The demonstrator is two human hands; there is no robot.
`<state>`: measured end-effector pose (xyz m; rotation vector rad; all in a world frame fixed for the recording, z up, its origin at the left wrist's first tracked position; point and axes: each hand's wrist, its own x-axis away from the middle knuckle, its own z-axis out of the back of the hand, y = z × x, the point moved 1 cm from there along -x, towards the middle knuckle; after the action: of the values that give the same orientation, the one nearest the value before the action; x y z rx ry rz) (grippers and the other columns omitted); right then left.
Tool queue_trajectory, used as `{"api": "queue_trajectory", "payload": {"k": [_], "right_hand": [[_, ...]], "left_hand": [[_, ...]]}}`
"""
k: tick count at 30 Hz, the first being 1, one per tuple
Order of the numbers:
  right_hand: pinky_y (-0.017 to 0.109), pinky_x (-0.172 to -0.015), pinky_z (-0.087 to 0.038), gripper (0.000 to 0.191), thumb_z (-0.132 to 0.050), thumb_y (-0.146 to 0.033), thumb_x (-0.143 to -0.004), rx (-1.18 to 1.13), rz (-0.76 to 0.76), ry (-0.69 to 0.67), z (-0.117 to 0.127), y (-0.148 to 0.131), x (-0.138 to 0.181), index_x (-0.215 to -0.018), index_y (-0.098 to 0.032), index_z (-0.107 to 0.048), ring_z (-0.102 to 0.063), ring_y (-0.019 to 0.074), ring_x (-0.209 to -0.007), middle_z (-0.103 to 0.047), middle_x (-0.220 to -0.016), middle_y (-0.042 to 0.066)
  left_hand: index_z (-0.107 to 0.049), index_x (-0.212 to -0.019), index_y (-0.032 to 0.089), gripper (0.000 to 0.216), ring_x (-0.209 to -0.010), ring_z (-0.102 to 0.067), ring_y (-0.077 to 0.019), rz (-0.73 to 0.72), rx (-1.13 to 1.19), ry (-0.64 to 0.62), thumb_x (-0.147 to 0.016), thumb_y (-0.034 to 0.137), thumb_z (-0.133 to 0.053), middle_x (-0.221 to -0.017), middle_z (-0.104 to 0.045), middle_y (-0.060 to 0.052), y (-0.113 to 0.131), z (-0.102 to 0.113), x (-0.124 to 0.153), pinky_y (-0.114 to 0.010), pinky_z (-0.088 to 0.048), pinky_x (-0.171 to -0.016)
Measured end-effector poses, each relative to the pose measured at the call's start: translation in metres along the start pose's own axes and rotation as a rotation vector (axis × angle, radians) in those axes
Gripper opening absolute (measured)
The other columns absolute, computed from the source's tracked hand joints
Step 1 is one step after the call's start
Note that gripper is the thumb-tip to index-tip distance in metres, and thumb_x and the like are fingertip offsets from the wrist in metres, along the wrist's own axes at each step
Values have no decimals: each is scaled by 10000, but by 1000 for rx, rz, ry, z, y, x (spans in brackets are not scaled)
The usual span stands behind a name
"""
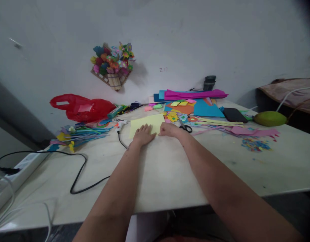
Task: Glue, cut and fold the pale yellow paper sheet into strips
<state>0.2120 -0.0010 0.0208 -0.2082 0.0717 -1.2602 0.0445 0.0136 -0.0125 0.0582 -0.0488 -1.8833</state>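
Note:
A pale yellow sheet of paper point(147, 123) lies flat on the light wooden table point(170, 168), far from me. My left hand point(143, 134) rests palm down on its near edge with the fingers stretched out. My right hand point(169, 129) presses on the sheet's near right corner, fingers curled down onto the paper. Black-handled scissors point(185, 127) lie just right of my right hand. A white glue gun point(121, 125) with a black cord lies left of the sheet.
Coloured paper sheets point(192, 101), cut paper flowers point(173, 117) and scraps point(254, 144) cover the far right. A red plastic bag point(81, 107), a bundle of paper-flower sticks point(79, 134), a phone point(234, 114), a green fruit point(270, 118) and a power strip point(21, 168) are around.

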Motion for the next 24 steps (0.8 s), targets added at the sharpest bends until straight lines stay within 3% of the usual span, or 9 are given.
{"api": "queue_trajectory", "payload": {"k": [14, 20, 24], "right_hand": [[192, -529, -322, 288, -581, -392, -752, -37, 16, 9, 2, 17, 0, -866, -144, -674, -547, 115, -632, -651, -741, 44], [193, -549, -339, 267, -587, -385, -741, -3, 13, 11, 5, 19, 2, -831, -151, -679, -567, 128, -676, -664, -778, 53], [198, -526, -343, 255, -576, -366, -741, 13, -19, -13, 8, 15, 3, -846, -161, -686, -581, 139, -688, -674, -808, 59]], "left_hand": [[-171, -1399, 249, 695, -1344, -114, -231, 30, 6, -2, -802, 594, -257, -1475, -143, -49, 5, 2, 0, -438, -143, -1062], [-208, -1390, 241, 542, -1350, -51, -209, -150, 3, 58, -862, 354, -257, -1471, -168, -25, 18, 0, 1, -390, -150, -1070], [-212, -1390, 227, 548, -1347, -82, -218, -160, 18, 15, -870, 402, -222, -1465, -190, -32, 21, -2, -1, -400, -146, -1070]]}}
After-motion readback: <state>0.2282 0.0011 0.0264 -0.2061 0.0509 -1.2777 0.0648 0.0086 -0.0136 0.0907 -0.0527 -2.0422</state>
